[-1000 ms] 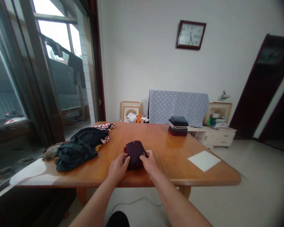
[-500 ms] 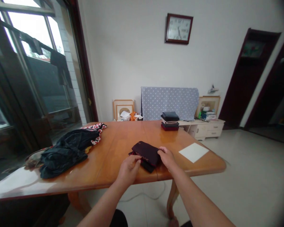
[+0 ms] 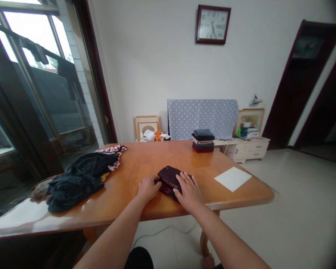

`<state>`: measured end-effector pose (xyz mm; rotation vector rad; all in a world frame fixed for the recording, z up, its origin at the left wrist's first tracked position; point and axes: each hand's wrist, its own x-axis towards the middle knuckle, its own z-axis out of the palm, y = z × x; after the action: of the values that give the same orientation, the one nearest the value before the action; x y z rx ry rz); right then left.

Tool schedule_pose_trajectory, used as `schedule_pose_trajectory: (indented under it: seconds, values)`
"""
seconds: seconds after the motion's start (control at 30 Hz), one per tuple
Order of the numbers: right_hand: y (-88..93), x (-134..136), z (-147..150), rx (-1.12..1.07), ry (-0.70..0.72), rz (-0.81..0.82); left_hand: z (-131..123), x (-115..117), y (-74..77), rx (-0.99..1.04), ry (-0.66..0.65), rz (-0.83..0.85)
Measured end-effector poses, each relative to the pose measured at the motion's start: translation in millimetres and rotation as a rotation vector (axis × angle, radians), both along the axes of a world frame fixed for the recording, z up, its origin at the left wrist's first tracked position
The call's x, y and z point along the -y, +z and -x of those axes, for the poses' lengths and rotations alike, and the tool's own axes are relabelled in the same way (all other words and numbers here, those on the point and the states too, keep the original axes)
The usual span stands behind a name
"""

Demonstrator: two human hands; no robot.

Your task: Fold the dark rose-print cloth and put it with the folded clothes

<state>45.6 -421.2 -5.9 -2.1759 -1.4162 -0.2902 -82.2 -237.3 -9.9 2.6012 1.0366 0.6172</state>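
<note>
A folded dark maroon garment (image 3: 170, 177) with pale lettering and some red on its lower layer lies near the table's front edge. At its left edge, my left hand (image 3: 149, 187) is closed, thumb and fingers pinching the cloth. My right hand (image 3: 189, 191) rests on top of the folded garment with fingers stretched out and apart. Part of the lettering and the near right corner are hidden under that hand.
On the wooden table (image 3: 145, 160) a heap of dark clothes (image 3: 78, 175) lies left, a stack of folded clothes (image 3: 203, 141) stands at the back right, and a white sheet (image 3: 233, 179) lies right. A low white cabinet (image 3: 250, 149) stands behind.
My right hand has let go of the right edge and now lies flat on top of the garment. My left hand has moved left to its left edge. The view has tilted down slightly.
</note>
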Motion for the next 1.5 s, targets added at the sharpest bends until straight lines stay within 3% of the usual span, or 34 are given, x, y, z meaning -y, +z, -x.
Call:
schedule_pose_trajectory:
  seconds: [0.3,0.37,0.5,0.63,0.87,1.03,1.23,1.5]
  values:
    - [9.1,-9,-6,-0.117,-0.036,-0.063,0,9,10.1,0.029,0.022,-0.066]
    - [9.2,-11,-12,-0.156,-0.026,-0.099,1,16,13.6,0.058,-0.084,-0.119]
    - [15.9,-15,-36,-0.380,0.010,-0.154,-2,28,16.3,0.113,-0.447,-0.183]
    - [23.1,-19,-53,-0.483,0.049,-0.198,-13,34,15.1,0.120,-0.579,-0.181]
    - [22.9,-12,-29,-0.208,0.014,-0.080,-35,31,9.1,-0.041,-0.449,-0.224]
    - [5.3,-12,3,0.035,0.004,-0.047,-38,27,1.4,-0.087,-0.419,-0.198]
    - [-20.1,-7,21,0.145,-0.002,-0.043,-29,17,1.1,-0.098,-0.471,-0.124]
    - [-14.3,-4,20,0.135,0.035,0.061,-5,-16,-3.0,-0.172,-0.432,-0.039]
